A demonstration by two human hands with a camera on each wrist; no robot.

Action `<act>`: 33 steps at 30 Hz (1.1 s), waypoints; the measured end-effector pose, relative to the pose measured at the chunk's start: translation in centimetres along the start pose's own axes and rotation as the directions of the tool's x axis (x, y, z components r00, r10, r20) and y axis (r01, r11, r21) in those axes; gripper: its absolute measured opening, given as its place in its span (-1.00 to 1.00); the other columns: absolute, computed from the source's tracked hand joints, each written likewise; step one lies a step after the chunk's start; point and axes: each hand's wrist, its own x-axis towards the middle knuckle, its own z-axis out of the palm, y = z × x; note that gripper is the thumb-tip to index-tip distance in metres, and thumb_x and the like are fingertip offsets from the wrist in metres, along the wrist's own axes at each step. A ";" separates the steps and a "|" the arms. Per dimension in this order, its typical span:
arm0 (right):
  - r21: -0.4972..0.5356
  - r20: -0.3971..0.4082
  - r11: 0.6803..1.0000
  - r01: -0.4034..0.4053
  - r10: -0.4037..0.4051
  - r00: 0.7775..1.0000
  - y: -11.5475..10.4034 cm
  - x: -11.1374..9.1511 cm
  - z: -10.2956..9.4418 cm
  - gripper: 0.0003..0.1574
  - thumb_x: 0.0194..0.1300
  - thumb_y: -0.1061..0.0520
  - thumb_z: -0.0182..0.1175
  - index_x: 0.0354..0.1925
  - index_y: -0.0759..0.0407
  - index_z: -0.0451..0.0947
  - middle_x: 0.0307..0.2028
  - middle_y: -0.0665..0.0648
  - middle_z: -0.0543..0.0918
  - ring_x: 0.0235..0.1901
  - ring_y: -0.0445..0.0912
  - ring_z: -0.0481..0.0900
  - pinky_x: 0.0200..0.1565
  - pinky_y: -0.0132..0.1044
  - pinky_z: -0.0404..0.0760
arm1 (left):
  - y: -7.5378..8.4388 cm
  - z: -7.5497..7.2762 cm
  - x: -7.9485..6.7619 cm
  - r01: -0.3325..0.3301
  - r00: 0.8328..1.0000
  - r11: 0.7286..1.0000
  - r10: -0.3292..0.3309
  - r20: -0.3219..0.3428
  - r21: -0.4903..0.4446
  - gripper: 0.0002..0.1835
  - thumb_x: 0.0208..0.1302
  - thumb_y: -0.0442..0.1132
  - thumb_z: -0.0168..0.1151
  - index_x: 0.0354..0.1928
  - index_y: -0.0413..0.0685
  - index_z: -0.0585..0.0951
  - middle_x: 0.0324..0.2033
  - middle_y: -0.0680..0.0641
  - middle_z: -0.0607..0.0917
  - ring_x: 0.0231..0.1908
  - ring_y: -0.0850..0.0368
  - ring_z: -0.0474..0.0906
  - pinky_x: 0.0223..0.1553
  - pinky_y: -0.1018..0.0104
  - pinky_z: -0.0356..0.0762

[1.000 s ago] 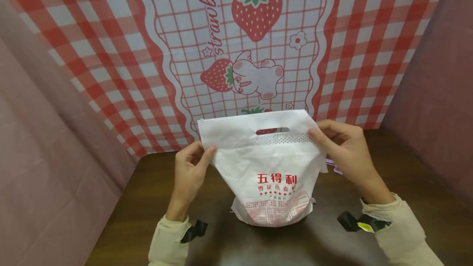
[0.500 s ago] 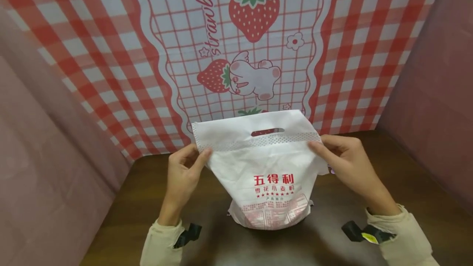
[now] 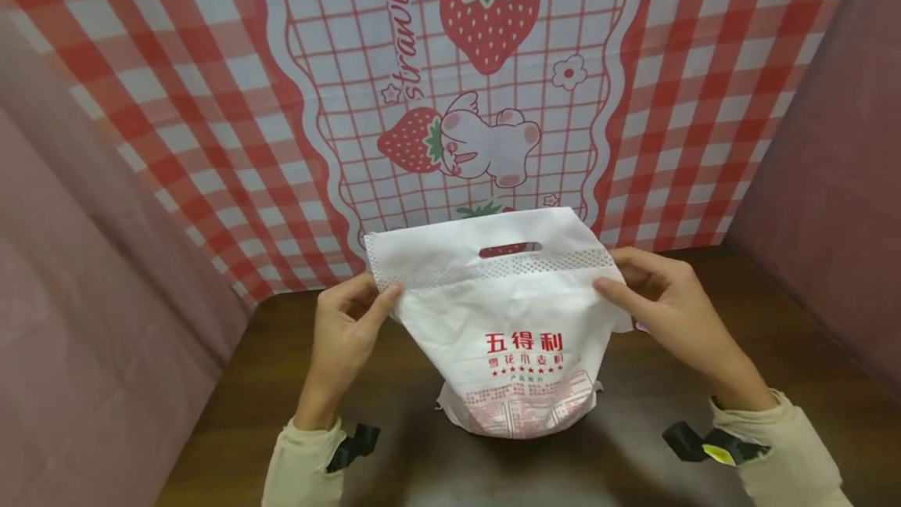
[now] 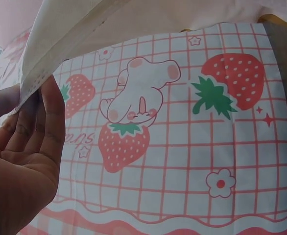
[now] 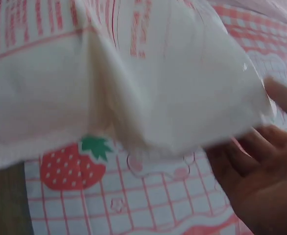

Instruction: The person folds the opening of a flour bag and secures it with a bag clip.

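A white fabric flour bag (image 3: 521, 303) with red Chinese print and a cut-out handle slot stands upright on the table. Its top is spread wide between both hands, and its rounded base bulges below. My left hand (image 3: 345, 335) pinches the bag's upper left edge, thumb in front and fingers behind. At the upper right edge, my right hand (image 3: 669, 311) pinches the fabric the same way. In the left wrist view the bag's edge (image 4: 50, 54) runs between thumb and fingers. The right wrist view shows the bag's side (image 5: 182, 83) reaching into the right hand's grip. The bag's contents are hidden.
The bag stands on a dark brown wooden table (image 3: 281, 382). Behind it hangs a red checked cloth (image 3: 704, 84) with strawberry prints. Pink curtains (image 3: 105, 257) close off both sides. A small purple thing (image 3: 641, 326) peeks out behind the bag near the right hand.
Both hands keep their pinch on the bag. They have spread slightly apart, drawing its top wider. The purple thing is now more hidden behind the bag.
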 end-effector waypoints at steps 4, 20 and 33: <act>0.018 0.155 0.999 -0.032 0.029 0.988 0.8 -0.8 -1.1 -0.60 0.23 0.29 0.36 0.06 0.10 0.65 -0.19 0.01 0.72 -0.36 -0.10 0.67 -0.39 -0.25 0.68 | 0.1 -0.1 0.4 0.012 1.000 1.000 -0.013 0.020 0.021 -0.95 0.28 -0.43 0.31 -0.34 -0.22 0.71 -0.55 -0.09 0.63 -0.55 0.18 0.46 -0.51 0.39 0.43; -0.066 0.204 0.994 0.090 -0.075 0.976 2.3 -1.2 -2.0 -0.75 0.21 0.29 0.38 -0.14 0.06 0.76 -0.29 -0.06 0.76 -0.39 -0.25 0.63 -0.38 -0.36 0.66 | 0.5 -0.8 -0.4 -0.002 0.999 0.998 -0.001 0.042 0.064 -0.87 0.23 -0.50 0.31 -0.46 -0.23 0.68 -0.64 -0.05 0.55 -0.60 0.27 0.38 -0.54 0.40 0.39; -0.100 0.209 0.993 0.067 -0.045 0.977 1.6 -0.8 -2.2 -0.78 0.23 0.18 0.40 -0.12 -0.03 0.75 -0.29 -0.12 0.75 -0.45 -0.22 0.62 -0.43 -0.34 0.65 | 2.9 0.1 -0.4 -0.059 0.998 0.983 0.056 0.020 0.175 -0.13 0.17 -0.55 0.35 0.49 0.07 0.25 0.20 -0.10 0.55 0.19 0.07 0.48 0.13 0.36 0.45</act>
